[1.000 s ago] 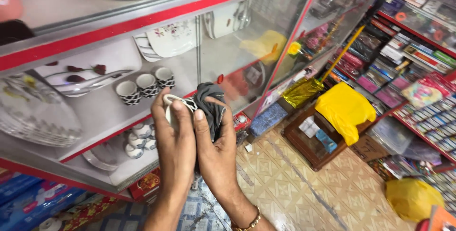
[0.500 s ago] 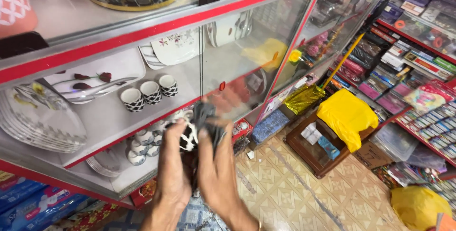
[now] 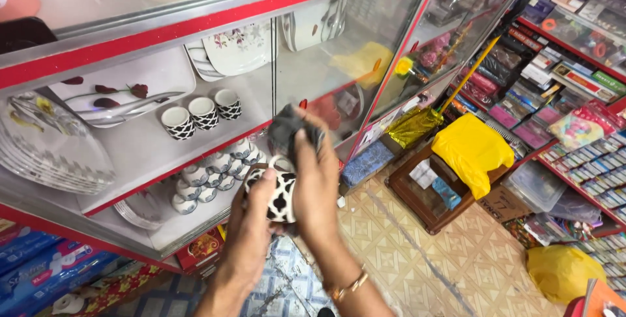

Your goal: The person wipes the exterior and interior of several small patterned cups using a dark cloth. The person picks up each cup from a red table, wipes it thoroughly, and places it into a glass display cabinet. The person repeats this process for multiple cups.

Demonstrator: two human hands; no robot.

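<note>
Compared with a moment ago, the black-and-white patterned cup [image 3: 277, 194] is now turned and more fully exposed: earlier it was mostly hidden behind the two hands and the grey cloth [image 3: 291, 129], and only a sliver of its pattern was seen. The cloth is now bunched above the cup's mouth rather than wrapped around it, so the wiping is judged to be shifting from one part of the cup to another (probably towards the rim or inside).

The cup is held in front of the glass display case [image 3: 195, 95], below the shelf where 3 similar cups [image 3: 203, 113] stand in a row. The left hand [image 3: 251, 226] is closed around the cup's lower body from the left. The right hand [image 3: 319, 187] is closed on the cloth, and its palm is pressed against the cup's right side.

The cup's long axis is seen roughly upright, tilted slightly, with its mouth pointing up towards the cloth.
</note>
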